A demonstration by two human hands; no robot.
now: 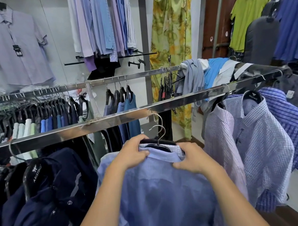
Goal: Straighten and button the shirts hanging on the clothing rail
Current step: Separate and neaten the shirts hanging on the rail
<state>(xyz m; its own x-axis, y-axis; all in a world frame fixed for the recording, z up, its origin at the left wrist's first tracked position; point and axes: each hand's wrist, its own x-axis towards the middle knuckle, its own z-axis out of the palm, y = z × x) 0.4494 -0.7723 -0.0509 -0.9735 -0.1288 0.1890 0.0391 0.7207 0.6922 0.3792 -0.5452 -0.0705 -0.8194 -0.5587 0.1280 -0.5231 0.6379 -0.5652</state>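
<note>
hands working at the collar: left hand (133, 154) and right hand (190, 160) are pinching the light blue shirt (157, 198), hanging just below the rail (107, 122), likely squaring it on its hanger (158, 144).

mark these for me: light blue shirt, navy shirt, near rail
light blue shirt (163, 203), head view, body below the collar
navy shirt (44, 221), head view, body below the hanger
near rail (116, 120), head view, bare middle stretch

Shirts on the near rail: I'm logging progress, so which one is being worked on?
The light blue shirt in the middle: left hand and right hand grip its collar. The navy shirt and checked shirt beside it hang untouched.
</note>
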